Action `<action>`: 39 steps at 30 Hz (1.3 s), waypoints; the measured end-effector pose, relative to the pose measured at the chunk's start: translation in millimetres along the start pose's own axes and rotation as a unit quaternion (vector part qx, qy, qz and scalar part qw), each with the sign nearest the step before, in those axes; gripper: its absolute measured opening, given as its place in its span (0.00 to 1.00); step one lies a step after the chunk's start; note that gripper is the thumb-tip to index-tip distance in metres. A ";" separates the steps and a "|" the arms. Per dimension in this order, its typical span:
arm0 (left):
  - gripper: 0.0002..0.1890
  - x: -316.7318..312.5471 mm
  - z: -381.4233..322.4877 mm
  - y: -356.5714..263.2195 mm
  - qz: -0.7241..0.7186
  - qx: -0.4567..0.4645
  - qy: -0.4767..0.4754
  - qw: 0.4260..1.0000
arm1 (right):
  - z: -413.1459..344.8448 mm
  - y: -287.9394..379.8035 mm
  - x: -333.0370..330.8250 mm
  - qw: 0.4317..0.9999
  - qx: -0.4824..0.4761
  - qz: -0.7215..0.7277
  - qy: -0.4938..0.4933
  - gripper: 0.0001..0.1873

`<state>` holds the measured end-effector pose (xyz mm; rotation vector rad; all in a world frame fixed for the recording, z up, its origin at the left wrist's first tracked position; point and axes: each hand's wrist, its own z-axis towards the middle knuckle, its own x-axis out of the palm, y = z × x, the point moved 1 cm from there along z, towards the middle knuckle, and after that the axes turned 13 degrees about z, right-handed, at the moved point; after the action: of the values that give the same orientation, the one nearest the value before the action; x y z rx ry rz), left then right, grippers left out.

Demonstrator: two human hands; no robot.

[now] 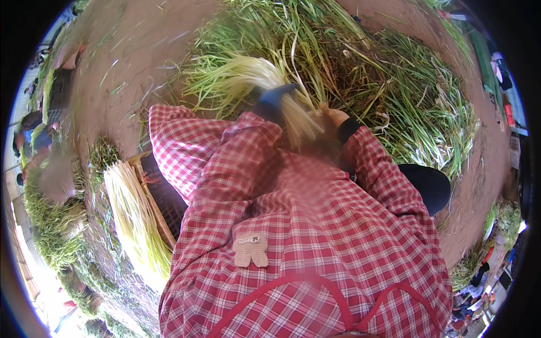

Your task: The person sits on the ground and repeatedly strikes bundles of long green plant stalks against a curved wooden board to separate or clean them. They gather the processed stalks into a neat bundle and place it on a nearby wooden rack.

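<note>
My left hand [274,101], in a blue glove, is shut around a bundle of pale leafy stalks [258,69]. The bundle's green leaf ends fan out to the left, and its whitish ends hang down to the right, blurred. Close beside them is my bare right hand [334,116], its fingers curled at the lower end of a long pale stalk [296,69]. Part of that grip is blurred. Beyond both hands spreads a large heap of green stalks [405,93], with brown, dry matter in its middle.
To my left, a bundle of whitish stalks [131,211] lies alongside a dark crate [162,190] with a tan edge. A dark rounded object [427,186] sits by my right elbow. Farther left are more green heaps [50,228] and another person [36,133]. Bare ground [122,50] shows around.
</note>
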<state>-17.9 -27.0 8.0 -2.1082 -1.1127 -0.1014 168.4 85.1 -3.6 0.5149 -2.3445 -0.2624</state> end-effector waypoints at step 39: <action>0.15 -18.8 -34.2 -64.1 -0.101 0.221 -0.095 0.965 | -32.1 51.3 -65.7 0.410 -0.212 -0.867 -0.188 0.12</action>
<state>-68.3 -39.2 62.1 -1.6275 -1.3233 0.2383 219.4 158.4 -3.3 2.5474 -0.8051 -1.9086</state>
